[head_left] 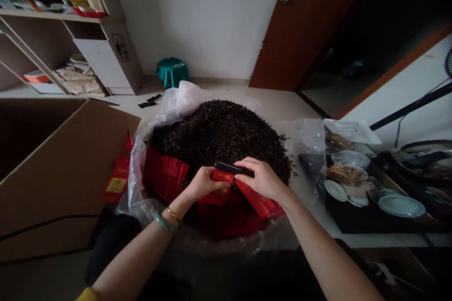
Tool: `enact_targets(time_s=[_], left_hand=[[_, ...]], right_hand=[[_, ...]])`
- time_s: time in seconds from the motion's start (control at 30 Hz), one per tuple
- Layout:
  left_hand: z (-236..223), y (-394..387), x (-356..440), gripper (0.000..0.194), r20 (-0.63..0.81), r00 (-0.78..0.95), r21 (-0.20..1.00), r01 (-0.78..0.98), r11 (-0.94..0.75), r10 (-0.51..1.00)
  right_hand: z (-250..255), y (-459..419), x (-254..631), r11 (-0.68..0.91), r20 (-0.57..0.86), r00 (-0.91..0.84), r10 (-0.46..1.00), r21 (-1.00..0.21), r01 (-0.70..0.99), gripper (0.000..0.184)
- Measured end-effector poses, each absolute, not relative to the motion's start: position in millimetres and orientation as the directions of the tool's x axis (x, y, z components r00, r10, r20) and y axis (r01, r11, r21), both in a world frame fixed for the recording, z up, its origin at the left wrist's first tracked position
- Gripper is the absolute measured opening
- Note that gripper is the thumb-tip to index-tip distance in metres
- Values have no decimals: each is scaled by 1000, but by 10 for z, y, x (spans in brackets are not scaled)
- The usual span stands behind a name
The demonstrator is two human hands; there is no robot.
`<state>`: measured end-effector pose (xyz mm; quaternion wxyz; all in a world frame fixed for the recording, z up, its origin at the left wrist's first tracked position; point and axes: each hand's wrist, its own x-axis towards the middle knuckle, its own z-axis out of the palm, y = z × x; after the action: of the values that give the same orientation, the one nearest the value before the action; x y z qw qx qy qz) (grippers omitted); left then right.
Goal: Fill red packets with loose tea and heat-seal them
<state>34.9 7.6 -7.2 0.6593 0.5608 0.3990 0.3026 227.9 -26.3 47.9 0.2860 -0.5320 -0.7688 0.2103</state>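
My left hand (pixel 201 186) is closed on a small red packet (pixel 223 177) with gold print, thumb on its front. A slim black bar-shaped tool (pixel 229 167) lies across the packet's top edge, gripped in my right hand (pixel 263 179); its exact kind is unclear. Behind both hands rises a heap of dark loose tea leaves (pixel 226 127) in a clear plastic bag (pixel 138 160). A row of red packets (pixel 164 174) leans at the heap's left. More red packets (pixel 259 200) lie under my right hand, and others (pixel 229 222) lie below, partly in shadow.
An open cardboard box (pixel 77 164) stands at the left, with a red pouch (pixel 118 178) beside it. At the right, a dark tray (pixel 356 220) holds dishes and a tub. Behind are a green-covered bin (pixel 173 73), white shelving (pixel 123 70) and a brown door (pixel 303 19).
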Motion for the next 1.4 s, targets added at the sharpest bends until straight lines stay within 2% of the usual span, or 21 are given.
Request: enact_targets(time_s=[0.1,0.27,0.73,1.0,1.1,1.27,1.4], left_hand=[[-55,66,353,38,-143,508,990,56,133,849],[-47,41,362,31,-178,505,984,112,140,845],[-51,38,359,30,-178,490,981,162,111,853],[-75,23,367,30,-199,504,979,138,149,840],[-51,26,379,33,-165,478,986,81,143,862],[20,55,384,37,-91,365,994,-30,109,927],[64,33,388,39,-124,309,980,-109,165,943]], right_hand=[[490,-269,2279,326,182,-274,944,-635,701,34],[483,-278,2265,341,215,-266,940,-652,678,21],[488,-276,2268,335,197,-275,941,-657,675,22],[486,-282,2257,350,197,-296,935,-662,663,22],[471,-280,2251,336,189,-285,940,-666,666,21],[414,-249,2286,271,159,-235,959,-758,593,24],[351,-213,2322,73,40,-96,995,-927,369,48]])
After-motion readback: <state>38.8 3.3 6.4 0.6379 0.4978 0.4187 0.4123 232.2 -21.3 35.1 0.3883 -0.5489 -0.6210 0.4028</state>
